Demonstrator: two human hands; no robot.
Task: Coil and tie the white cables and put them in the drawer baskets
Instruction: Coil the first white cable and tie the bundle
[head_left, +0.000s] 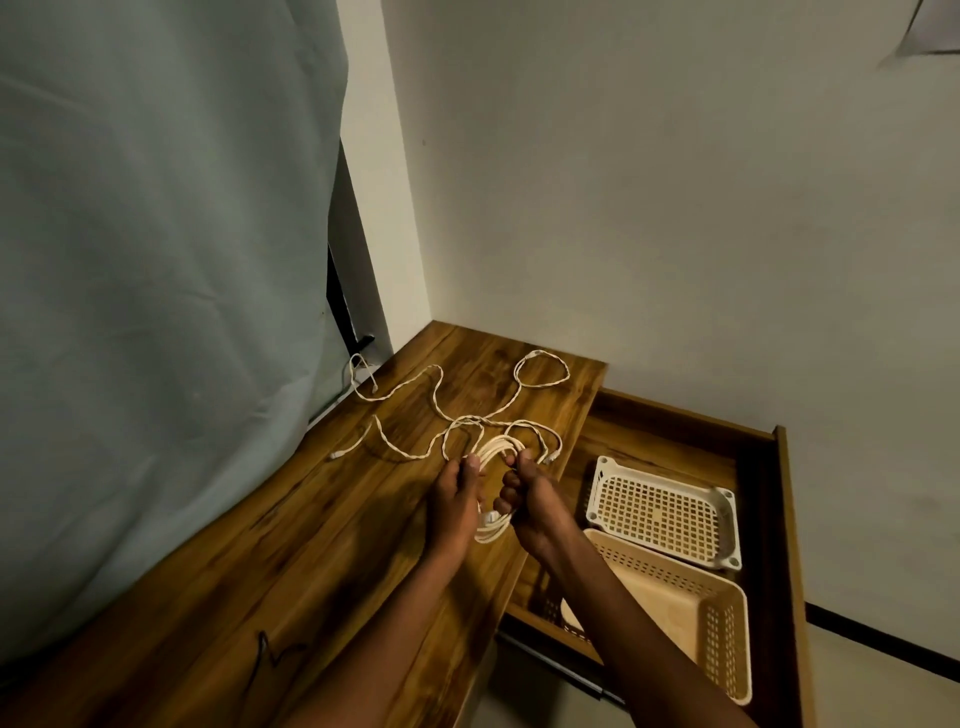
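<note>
A coiled bundle of white cable (493, 486) hangs between my two hands above the wooden tabletop (291, 551). My left hand (454, 493) grips its left side, fingers curled round the loops. My right hand (524, 491) grips the right side near the top. Loose white cable (441, 410) trails from the coil in loops across the table toward the far corner. To the right an open drawer (758, 467) holds a white perforated basket (665, 512) and a beige basket (696, 613).
A grey-green curtain (156, 260) hangs along the table's left edge. White walls meet behind the table's far corner. A thin black wire (262, 657) lies on the near part of the tabletop. The drawer's raised front panel stands at the right.
</note>
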